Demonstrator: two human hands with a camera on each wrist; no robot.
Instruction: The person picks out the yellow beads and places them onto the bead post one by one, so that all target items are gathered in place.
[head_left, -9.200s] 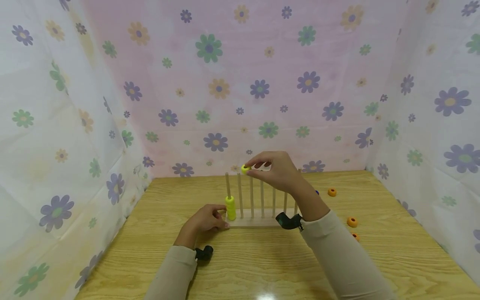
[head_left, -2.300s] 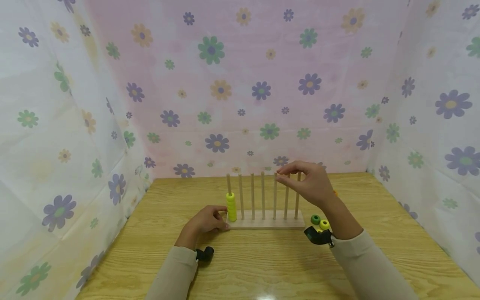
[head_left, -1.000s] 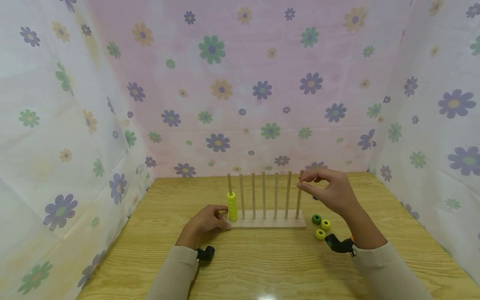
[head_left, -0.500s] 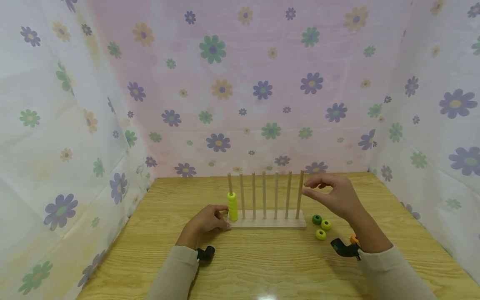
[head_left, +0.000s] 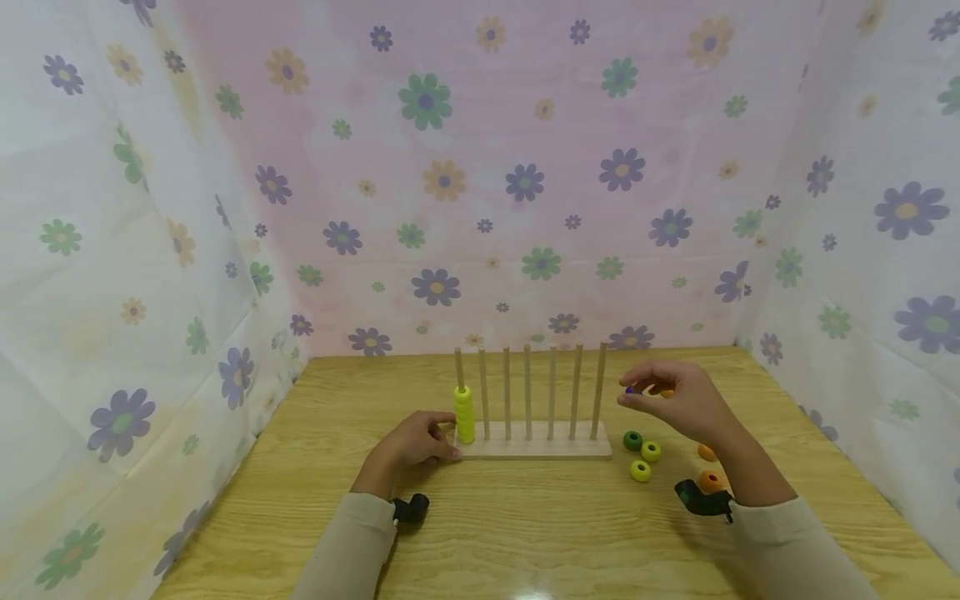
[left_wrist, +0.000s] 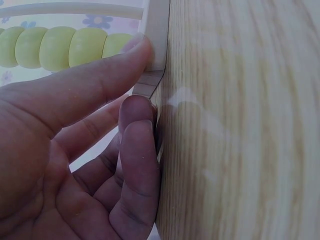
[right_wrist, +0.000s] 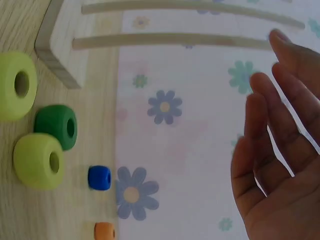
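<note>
A wooden peg rack (head_left: 532, 447) stands on the table, a row of upright pegs on its base. Its leftmost peg bears a stack of yellow beads (head_left: 465, 417); the other pegs are bare. At the base's left end my left hand (head_left: 411, 439) grips the corner, one finger beside the stack. In the left wrist view the thumb (left_wrist: 95, 87) lies along the base's end. To the right of the rack, my right hand (head_left: 678, 398) hovers empty, thumb and fingers apart. Beyond its fingertips sits a blue bead (right_wrist: 98, 178), partly hidden in the head view.
A green bead (head_left: 634, 447) and two loose yellow beads (head_left: 640, 477) lie right of the base. Orange beads (head_left: 709, 485) are scattered farther right, partly behind the right wrist. Flowered cloth (head_left: 480, 125) walls the table at the back and sides.
The yellow bead earlier in my right hand has joined the leftmost peg's stack. The right hand has since moved right and down, past the pegs. My left hand has stayed at the base.
</note>
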